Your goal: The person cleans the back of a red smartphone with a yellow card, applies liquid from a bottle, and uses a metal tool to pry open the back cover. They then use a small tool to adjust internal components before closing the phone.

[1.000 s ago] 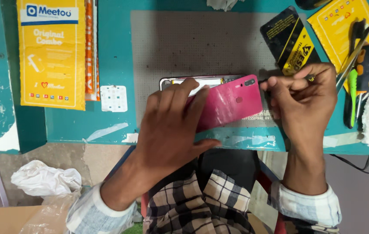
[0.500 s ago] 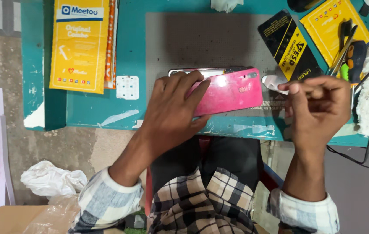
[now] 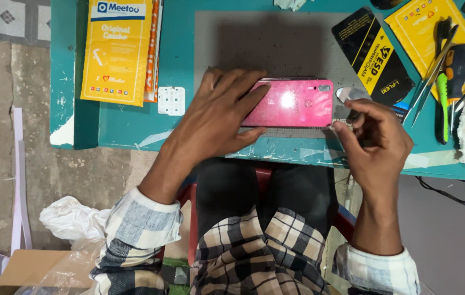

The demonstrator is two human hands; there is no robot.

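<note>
Glossy pink phone (image 3: pixel 295 102), rectangular, face down on grey mat (image 3: pixel 276 43), pinned flat under spread left hand (image 3: pixel 219 117). Right hand (image 3: pixel 377 139) curled at phone's right corner; contents of pinch not discernible. Nearby: yellow packet (image 3: pixel 115 52), tweezers (image 3: pixel 431 71), teal bench (image 3: pixel 178 125), concrete floor

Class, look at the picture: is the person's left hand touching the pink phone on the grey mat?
Touching. The head view shows the left hand spread flat over the left end of the pink phone, its fingers lying on the back cover.
</note>
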